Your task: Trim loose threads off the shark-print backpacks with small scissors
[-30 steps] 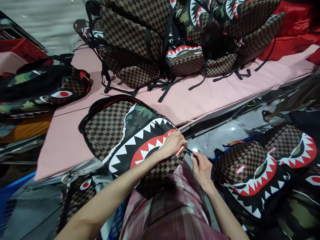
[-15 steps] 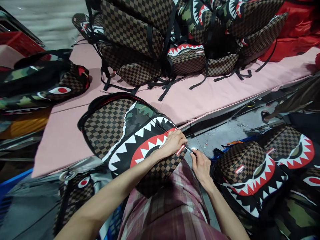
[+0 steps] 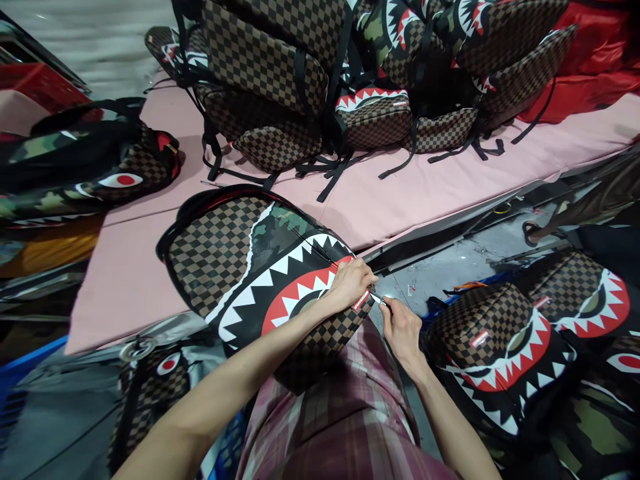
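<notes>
A checkered brown backpack with a camouflage patch and a red-and-white shark mouth lies across my lap and the pink table edge. My left hand presses down on its lower right corner, fingers curled over the fabric beside a small red label. My right hand is closed in a pinch on a small metal zipper pull at that same corner, just off my left fingertips.
A pile of matching backpacks with loose black straps sits at the back of the pink table. More shark-mouth backpacks lie at my right, another backpack at the left. Red fabric is at top right.
My right hand has moved slightly up and left, closer to my left hand at the backpack's corner. The backpack and my left hand have barely shifted.
</notes>
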Demonstrator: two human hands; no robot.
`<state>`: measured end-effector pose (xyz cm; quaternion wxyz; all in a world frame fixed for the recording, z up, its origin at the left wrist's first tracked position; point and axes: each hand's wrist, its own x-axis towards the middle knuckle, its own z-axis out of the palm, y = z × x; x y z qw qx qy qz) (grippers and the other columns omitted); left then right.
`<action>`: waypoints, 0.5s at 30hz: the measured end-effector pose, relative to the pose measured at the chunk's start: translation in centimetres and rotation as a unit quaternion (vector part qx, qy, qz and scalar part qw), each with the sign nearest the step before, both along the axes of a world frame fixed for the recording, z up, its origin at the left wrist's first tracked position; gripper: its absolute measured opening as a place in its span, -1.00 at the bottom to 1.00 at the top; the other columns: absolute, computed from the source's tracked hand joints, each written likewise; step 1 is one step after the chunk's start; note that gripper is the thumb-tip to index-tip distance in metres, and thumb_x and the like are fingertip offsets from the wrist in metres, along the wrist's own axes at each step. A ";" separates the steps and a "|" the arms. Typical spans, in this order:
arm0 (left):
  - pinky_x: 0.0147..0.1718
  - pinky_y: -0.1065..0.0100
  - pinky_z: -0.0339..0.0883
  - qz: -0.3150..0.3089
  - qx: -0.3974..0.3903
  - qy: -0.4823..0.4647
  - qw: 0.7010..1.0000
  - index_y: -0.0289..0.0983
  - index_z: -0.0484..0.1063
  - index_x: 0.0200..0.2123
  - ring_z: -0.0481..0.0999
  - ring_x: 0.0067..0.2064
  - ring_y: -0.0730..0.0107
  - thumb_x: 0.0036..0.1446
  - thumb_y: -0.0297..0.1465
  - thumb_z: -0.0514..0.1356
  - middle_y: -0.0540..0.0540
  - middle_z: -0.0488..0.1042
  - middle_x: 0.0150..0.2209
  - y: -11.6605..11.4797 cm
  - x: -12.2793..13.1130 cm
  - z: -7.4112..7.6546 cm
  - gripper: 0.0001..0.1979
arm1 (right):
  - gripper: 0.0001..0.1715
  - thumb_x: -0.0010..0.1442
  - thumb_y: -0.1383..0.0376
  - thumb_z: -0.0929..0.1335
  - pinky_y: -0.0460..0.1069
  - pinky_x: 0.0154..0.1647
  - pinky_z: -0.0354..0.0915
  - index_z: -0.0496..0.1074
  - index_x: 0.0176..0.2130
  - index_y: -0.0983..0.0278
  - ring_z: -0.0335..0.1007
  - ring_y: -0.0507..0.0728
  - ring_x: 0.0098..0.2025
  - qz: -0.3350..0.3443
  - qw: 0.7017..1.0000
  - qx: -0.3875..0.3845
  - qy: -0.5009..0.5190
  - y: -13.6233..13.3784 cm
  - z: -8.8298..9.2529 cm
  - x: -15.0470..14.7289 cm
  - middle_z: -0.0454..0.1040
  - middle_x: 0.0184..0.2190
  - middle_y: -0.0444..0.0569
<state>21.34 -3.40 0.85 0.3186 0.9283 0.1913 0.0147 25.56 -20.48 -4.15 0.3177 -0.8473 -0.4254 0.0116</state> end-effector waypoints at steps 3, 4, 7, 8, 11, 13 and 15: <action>-0.18 0.26 0.14 0.012 -0.016 -0.002 1.000 -0.29 0.49 -0.42 0.36 -0.23 0.32 0.20 -0.36 0.01 -0.09 0.41 -0.34 0.1 0.1 0.3 -0.71 | -0.66 0.28 0.23 0.16 -0.06 -0.32 0.22 0.45 -0.21 0.30 0.42 0.10 -0.35 0.002 1.000 0.012 0.017 0.0 -0.2 0.1 0.51 -0.38 0.03; -0.18 0.28 0.15 0.005 -0.036 -0.002 0.999 -0.30 0.49 -0.42 0.36 -0.23 0.33 0.20 -0.37 0.00 -0.09 0.41 -0.34 0.3 0.1 0.5 -0.70 | -0.66 0.27 0.21 0.16 -0.06 -0.33 0.22 0.45 -0.22 0.30 0.41 0.10 -0.36 -0.003 0.999 0.020 0.049 -0.1 -0.3 0.2 0.50 -0.39 0.02; -0.17 0.33 0.15 -0.046 -0.084 -0.005 0.995 -0.27 0.51 -0.37 0.36 -0.19 0.35 0.23 -0.36 -0.05 -0.08 0.43 -0.29 0.9 -0.1 1.5 -0.66 | -0.64 0.23 0.14 0.19 -0.07 -0.37 0.24 0.44 -0.24 0.31 0.39 0.08 -0.42 -0.059 0.975 0.072 0.203 -0.5 -0.7 0.8 0.48 -0.46 -0.05; -0.15 0.32 0.13 -0.059 -0.071 -0.005 0.996 -0.25 0.51 -0.31 0.35 -0.15 0.33 0.23 -0.33 -0.04 -0.07 0.43 -0.25 1.1 -0.3 1.7 -0.68 | -0.63 0.21 0.12 0.20 -0.07 -0.38 0.25 0.44 -0.23 0.31 0.38 0.07 -0.44 -0.079 0.961 0.089 0.248 -0.7 -0.8 0.9 0.47 -0.48 -0.07; -0.11 0.23 0.04 -0.095 0.030 0.011 0.995 -0.15 0.50 -0.22 0.28 -0.07 0.24 0.15 -0.24 0.08 -0.07 0.42 -0.15 1.6 -0.5 1.8 -0.75 | -0.61 0.16 0.08 0.23 -0.06 -0.37 0.25 0.44 -0.22 0.30 0.38 0.08 -0.43 -0.086 0.942 0.090 0.312 -1.1 -1.0 1.2 0.48 -0.49 -0.09; -0.13 0.20 -0.01 -0.120 0.067 0.036 0.990 -0.16 0.52 -0.32 0.28 -0.10 0.23 0.12 -0.25 0.11 -0.06 0.44 -0.20 1.7 -0.4 1.5 -0.79 | -0.61 0.16 0.08 0.23 -0.05 -0.37 0.25 0.44 -0.22 0.30 0.39 0.09 -0.43 -0.061 0.943 0.069 0.321 -1.2 -1.0 1.0 0.50 -0.48 -0.08; -0.15 0.20 -0.03 -0.126 0.071 0.045 0.988 -0.20 0.51 -0.43 0.29 -0.14 0.27 0.14 -0.29 0.07 -0.06 0.46 -0.26 1.7 -0.2 1.2 -0.76 | -0.62 0.17 0.09 0.22 -0.05 -0.38 0.25 0.44 -0.22 0.30 0.39 0.09 -0.44 -0.046 0.946 0.053 0.317 -1.0 -0.8 0.8 0.52 -0.47 -0.06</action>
